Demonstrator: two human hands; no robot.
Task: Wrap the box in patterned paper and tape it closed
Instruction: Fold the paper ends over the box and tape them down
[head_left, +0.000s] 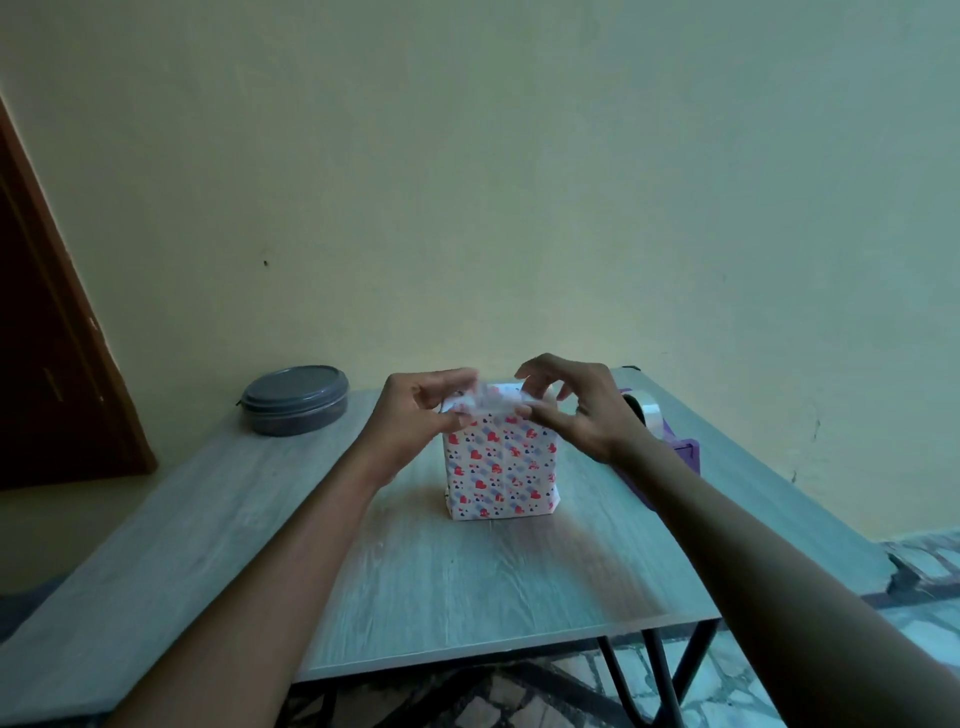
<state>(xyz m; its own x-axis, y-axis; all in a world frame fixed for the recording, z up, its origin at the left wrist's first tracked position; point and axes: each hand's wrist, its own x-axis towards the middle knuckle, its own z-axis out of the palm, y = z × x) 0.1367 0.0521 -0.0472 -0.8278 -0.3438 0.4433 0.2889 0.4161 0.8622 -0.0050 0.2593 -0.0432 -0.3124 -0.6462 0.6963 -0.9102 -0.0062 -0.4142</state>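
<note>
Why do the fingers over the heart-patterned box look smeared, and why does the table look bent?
Head view: motion blur smears the left hand, the right hand and the clear strip they hold atop the box; the wide-angle lens bows the table edges; the light is dim and bluish.

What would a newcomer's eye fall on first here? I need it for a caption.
The box in heart-patterned paper, standing upright mid-table, with both hands, left hand and right hand, working at its top. Then the grey lidded tin far left and the purple tape dispenser right.
</note>
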